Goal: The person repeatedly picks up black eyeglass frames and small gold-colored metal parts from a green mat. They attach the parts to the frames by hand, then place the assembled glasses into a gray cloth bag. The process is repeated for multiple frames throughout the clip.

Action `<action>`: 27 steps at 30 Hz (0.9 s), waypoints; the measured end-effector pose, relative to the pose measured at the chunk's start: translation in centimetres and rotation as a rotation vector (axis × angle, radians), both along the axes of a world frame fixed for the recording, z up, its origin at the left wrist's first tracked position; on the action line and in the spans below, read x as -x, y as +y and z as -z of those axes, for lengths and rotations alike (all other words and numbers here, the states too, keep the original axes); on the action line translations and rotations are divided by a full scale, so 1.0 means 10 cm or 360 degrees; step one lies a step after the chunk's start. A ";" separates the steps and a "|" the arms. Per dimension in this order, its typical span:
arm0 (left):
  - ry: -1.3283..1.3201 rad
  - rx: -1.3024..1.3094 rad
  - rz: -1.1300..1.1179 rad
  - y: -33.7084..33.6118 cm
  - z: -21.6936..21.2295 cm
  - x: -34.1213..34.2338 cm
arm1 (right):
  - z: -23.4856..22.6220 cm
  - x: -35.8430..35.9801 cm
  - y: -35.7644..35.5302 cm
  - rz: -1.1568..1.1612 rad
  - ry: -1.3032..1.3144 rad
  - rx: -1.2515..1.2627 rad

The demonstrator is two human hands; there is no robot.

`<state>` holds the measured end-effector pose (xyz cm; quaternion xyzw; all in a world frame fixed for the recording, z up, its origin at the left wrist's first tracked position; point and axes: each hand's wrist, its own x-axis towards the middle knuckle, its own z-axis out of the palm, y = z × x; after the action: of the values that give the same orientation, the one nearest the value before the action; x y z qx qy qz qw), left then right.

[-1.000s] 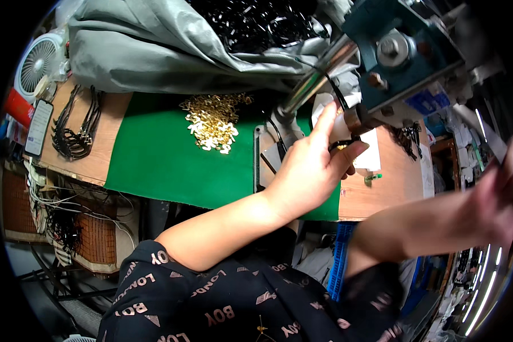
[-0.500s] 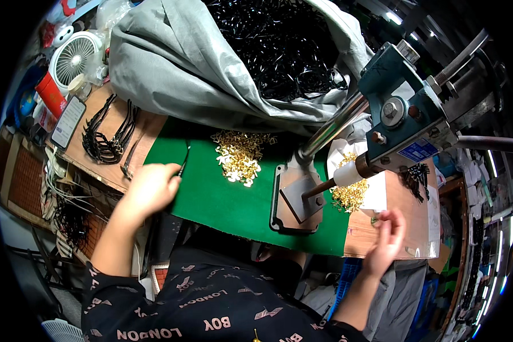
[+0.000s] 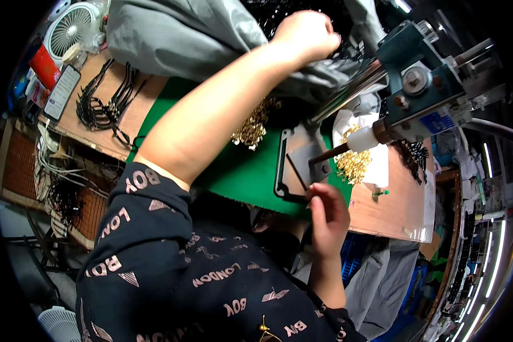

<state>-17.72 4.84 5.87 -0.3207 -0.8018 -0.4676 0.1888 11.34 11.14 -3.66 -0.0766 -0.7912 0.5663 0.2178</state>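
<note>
The bare left hand point(image 3: 306, 37) is stretched far forward over tangled, glossy black strips point(image 3: 271, 12), its fingers bent inward; whether a strip is pinched cannot be told, as the fingertips are not clearly shown. Below that hand, the strips are held in a soft grey fabric sack point(image 3: 171, 40), whose open mouth seems meant to keep them within reach. The bare right hand point(image 3: 328, 219) is held low, thumb and fingers bent close together, just beside the flat grey metal base point(image 3: 299, 145) of a dark green metal press point(image 3: 407, 48); whether anything small is gripped cannot be told. Ahead of this hand, shiny gold metal pieces are laid in two heaps, one to its left point(image 3: 249, 130) and one to its right point(image 3: 353, 162) (presumably split so that either side is easily served).
</note>
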 end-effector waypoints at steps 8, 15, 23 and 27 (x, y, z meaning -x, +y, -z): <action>-0.0496 -0.0550 0.0775 -1.54 -0.28 -0.72 | 0.10 0.69 -0.29 -0.0506 -0.0072 -0.0904; -0.0193 -0.1019 0.0058 -2.14 0.13 -1.15 | 0.57 1.30 -0.38 -0.0415 0.0118 -0.1601; -0.0693 -0.1257 0.0709 -2.24 0.50 -1.67 | 0.24 1.33 -0.33 -0.0361 -0.0138 -0.1156; -0.0986 -0.1319 0.0547 -2.01 0.59 -1.72 | 0.33 1.31 -0.28 -0.0430 -0.0160 -0.1080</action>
<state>-0.53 -15.25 -0.02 -0.1931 -0.5046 -0.8411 -0.0247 -1.75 8.35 -6.97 0.0773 -0.9467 0.2909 0.1149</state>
